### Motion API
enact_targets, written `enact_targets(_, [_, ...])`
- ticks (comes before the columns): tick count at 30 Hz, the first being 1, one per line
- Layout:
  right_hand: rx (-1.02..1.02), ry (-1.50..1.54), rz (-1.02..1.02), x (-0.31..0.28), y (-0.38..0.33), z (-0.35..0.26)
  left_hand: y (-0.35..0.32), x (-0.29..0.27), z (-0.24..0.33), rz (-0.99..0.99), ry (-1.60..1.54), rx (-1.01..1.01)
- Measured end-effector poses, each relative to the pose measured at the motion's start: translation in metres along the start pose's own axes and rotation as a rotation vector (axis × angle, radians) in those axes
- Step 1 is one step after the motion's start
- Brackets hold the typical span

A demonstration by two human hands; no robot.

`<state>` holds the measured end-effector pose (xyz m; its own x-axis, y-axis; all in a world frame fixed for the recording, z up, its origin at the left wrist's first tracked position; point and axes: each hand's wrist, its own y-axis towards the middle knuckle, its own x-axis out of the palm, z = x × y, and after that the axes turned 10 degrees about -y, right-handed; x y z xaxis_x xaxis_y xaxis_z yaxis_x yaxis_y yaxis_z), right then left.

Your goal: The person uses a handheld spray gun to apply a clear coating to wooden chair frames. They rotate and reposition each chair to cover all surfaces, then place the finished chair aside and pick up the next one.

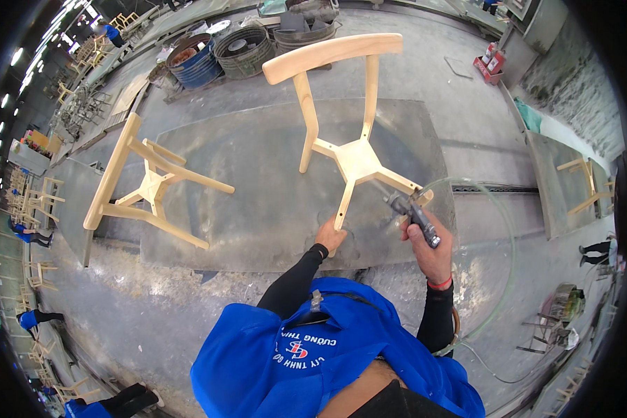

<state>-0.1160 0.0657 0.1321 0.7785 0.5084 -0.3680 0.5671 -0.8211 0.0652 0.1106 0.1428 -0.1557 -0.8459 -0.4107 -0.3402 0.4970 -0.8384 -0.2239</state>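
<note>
A pale wooden chair frame (356, 161) without a seat stands upright before me on a grey board (258, 181). My left hand (331, 235) is closed around its near left leg, just below the joint. In my right hand (428, 249) is a metal spray gun (412, 217), its nozzle pointing at the chair's near right arm. A thin clear hose (514, 258) loops out to the right of the gun. Further left, a second wooden chair frame (150, 187) lies tipped over on the board, untouched by either hand.
Blue and grey metal tubs (192, 63) stand beyond the board. Red fire extinguishers (493, 60) sit in a rack at the far right. Another chair frame (584, 182) rests on a board at the right. Several co-workers (29, 233) in blue are along the left, among more chairs.
</note>
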Motion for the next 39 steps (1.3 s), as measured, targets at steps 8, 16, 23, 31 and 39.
enact_targets(8, [-0.253,0.105,0.142,0.003,-0.025,-0.041,0.003,0.003,-0.008,-0.058,-0.007,-0.027])
enact_targets(16, [-0.401,0.03,0.013,0.015,-0.01,-0.085,0.015,0.009,-0.025,-0.124,-0.048,-0.011])
enact_targets(23, [-0.301,-0.027,0.251,0.012,0.009,-0.091,0.01,0.005,-0.028,-0.15,-0.103,0.096])
enact_targets(31, [-0.212,-0.109,0.546,-0.029,0.003,-0.077,0.01,0.006,-0.027,-0.195,-0.124,0.087])
enact_targets(39, [-0.108,-0.225,0.656,-0.05,0.003,-0.076,0.015,0.005,-0.031,-0.187,-0.079,0.077])
